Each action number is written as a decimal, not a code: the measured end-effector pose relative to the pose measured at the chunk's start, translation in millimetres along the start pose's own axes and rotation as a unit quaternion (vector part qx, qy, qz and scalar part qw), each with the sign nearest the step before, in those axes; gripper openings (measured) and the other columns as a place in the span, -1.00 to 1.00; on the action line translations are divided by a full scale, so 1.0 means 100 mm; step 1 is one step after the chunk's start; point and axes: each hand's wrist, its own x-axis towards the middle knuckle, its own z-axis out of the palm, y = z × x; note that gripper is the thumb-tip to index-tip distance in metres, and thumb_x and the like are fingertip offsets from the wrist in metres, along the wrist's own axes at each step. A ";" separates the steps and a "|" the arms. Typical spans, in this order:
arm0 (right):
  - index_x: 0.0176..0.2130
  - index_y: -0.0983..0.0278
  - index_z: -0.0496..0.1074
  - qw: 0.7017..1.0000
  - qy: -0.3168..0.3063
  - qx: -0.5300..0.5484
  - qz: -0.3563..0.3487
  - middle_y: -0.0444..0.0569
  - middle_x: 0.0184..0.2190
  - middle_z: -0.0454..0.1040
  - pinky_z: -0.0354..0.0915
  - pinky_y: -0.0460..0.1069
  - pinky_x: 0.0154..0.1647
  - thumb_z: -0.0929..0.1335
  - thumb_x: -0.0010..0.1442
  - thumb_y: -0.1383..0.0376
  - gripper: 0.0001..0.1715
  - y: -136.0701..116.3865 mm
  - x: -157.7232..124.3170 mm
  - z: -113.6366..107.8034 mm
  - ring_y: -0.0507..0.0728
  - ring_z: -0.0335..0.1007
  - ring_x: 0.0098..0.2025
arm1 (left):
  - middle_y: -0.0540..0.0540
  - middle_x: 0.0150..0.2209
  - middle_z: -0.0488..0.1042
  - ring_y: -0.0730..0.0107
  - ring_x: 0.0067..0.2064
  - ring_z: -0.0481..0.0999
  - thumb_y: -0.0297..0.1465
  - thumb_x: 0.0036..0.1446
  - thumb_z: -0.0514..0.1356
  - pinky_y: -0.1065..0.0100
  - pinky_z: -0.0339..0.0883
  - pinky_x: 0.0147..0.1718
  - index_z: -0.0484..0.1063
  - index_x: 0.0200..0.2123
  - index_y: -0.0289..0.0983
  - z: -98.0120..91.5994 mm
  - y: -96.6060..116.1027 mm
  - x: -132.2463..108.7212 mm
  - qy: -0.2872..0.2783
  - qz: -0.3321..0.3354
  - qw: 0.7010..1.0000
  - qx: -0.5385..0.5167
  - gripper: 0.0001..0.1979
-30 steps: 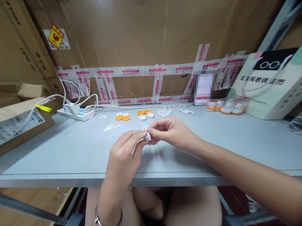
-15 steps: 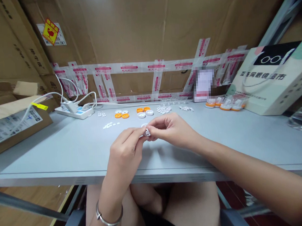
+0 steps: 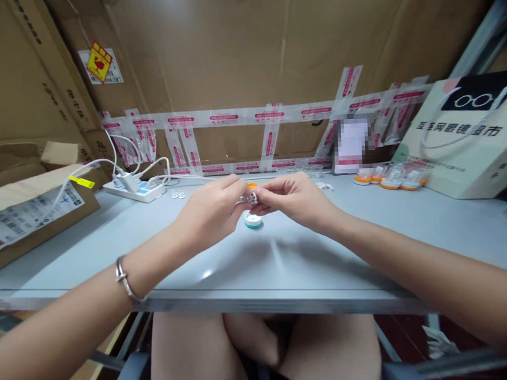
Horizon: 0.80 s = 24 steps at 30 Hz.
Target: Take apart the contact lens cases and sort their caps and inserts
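Observation:
My left hand (image 3: pixel 210 208) and my right hand (image 3: pixel 293 198) meet above the middle of the grey table (image 3: pixel 113 246). Both pinch a small clear plastic part (image 3: pixel 250 198) between fingertips. Just below it a white cap with a teal rim (image 3: pixel 252 219) lies on the table. An orange cap (image 3: pixel 253 185) peeks out behind my fingers. A silver bracelet (image 3: pixel 125 278) circles my left wrist.
A white power strip (image 3: pixel 131 189) with plugged cables sits at the back left, next to a cardboard box (image 3: pixel 31 213). Orange-based clear pieces (image 3: pixel 389 178) line the back right before a printed paper bag (image 3: pixel 465 141). Taped cardboard walls the back.
Both hands moved away from me toward the back of the table, still on the small part. My left arm has stretched out. The teal-rimmed cap now shows below the hands.

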 end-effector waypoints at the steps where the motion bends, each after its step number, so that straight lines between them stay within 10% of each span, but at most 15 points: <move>1: -0.50 0.34 0.53 1.000 0.006 -0.003 -0.009 -0.06 -0.60 0.49 0.43 -0.04 -0.38 0.41 -0.07 0.23 -0.81 0.00 0.01 0.00 0.05 0.45 -0.48 | -0.04 -0.42 0.42 0.41 -0.38 0.43 -0.50 0.06 0.09 0.42 0.28 -0.42 0.36 -0.40 -0.32 0.01 -0.03 0.01 0.006 0.010 1.000 -0.009 -0.94; 16: -0.46 0.33 0.53 1.000 0.015 -0.007 -0.018 -0.09 -0.60 0.47 0.41 -0.06 -0.38 0.39 -0.04 0.19 -0.76 0.23 -0.11 0.08 0.02 0.43 -0.48 | -0.03 -0.44 0.41 0.44 -0.37 0.43 -0.50 0.06 0.09 0.44 0.31 -0.41 0.31 -0.41 -0.31 0.24 -0.03 -0.19 0.047 0.032 0.997 -0.055 -0.97; 24: -0.50 0.36 0.50 0.993 0.028 0.085 0.081 -0.06 -0.60 0.51 0.42 -0.07 -0.38 0.41 -0.07 0.24 -0.80 0.22 -0.05 0.07 0.02 0.46 -0.50 | -0.02 -0.43 0.42 0.49 -0.40 0.47 -0.42 0.02 0.17 0.44 0.45 -0.39 0.32 -0.40 -0.32 0.30 -0.14 -0.15 0.025 -0.040 0.966 -0.256 -0.92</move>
